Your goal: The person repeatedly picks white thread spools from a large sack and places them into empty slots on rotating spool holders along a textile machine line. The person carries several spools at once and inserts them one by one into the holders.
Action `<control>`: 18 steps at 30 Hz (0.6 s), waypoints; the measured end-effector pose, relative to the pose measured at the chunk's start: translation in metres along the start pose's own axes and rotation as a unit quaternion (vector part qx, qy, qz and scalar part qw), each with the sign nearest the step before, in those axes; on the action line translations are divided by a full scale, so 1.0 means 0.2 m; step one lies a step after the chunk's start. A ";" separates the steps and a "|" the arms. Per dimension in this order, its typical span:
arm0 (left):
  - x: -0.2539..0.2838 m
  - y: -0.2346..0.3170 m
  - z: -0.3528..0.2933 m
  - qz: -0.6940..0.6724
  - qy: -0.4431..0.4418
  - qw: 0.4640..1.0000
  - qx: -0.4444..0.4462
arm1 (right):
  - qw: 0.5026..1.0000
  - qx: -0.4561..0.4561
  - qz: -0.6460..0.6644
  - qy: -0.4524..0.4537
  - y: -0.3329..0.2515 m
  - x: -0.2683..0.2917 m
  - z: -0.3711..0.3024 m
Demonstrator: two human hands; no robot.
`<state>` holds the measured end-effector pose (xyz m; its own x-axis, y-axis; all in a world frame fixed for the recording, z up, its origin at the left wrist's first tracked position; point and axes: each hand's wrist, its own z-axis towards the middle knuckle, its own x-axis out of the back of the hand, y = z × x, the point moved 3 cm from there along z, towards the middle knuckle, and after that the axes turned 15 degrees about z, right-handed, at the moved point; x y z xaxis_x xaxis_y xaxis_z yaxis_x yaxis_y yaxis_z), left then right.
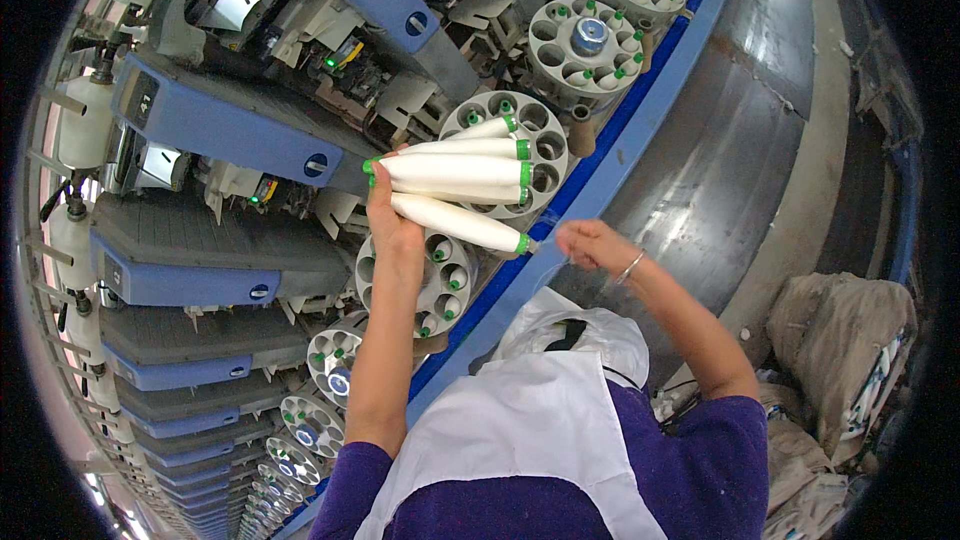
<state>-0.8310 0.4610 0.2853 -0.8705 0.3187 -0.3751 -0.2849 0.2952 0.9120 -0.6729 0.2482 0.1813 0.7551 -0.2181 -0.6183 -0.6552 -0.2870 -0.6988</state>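
Note:
My left hand [397,215] is closed around the ends of several white yarn bobbins [455,172] with green tips, fanned out toward the right. The lowest bobbin [450,220] splays apart from the others, pointing at my right hand. My right hand [592,243], with a bangle on its wrist, has its fingers pinched together just beyond that bobbin's green end. Faint, blurred strands of yarn [548,237] show between the two. Behind the bobbins, partly covered by them, is a round magazine [519,103] with open pockets, a few holding green-tipped bobbins.
More round bobbin magazines [590,37] line the blue machine rail [610,180] in both directions. Blue-and-grey winding units [225,130] stand on the left. A metal surface [690,140] runs along the right. Dusty cloth sacks [835,340] sit at the lower right. I wear a white apron [520,410].

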 end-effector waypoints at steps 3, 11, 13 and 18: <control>0.02 -0.03 0.01 0.004 -0.002 1.000 0.001 | 0.975 0.158 0.151 0.042 -0.03 -0.01 0.03; 0.05 -0.09 0.01 0.006 0.020 0.999 0.047 | 0.971 0.148 0.190 -0.003 -0.07 -0.07 0.06; 0.07 -0.09 0.02 -0.034 0.025 0.998 0.050 | 0.961 0.137 0.212 0.114 -0.09 0.05 0.02; 0.11 -0.14 0.06 -0.031 0.046 0.996 0.071 | 0.834 0.311 -0.444 0.108 -0.09 0.21 -0.09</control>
<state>-0.8374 0.4709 0.2493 -0.8873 0.2145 -0.4082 -0.2858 0.4389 0.8519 -0.6287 0.2276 0.1751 0.8921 -0.3595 0.2736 0.3282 0.0996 -0.9393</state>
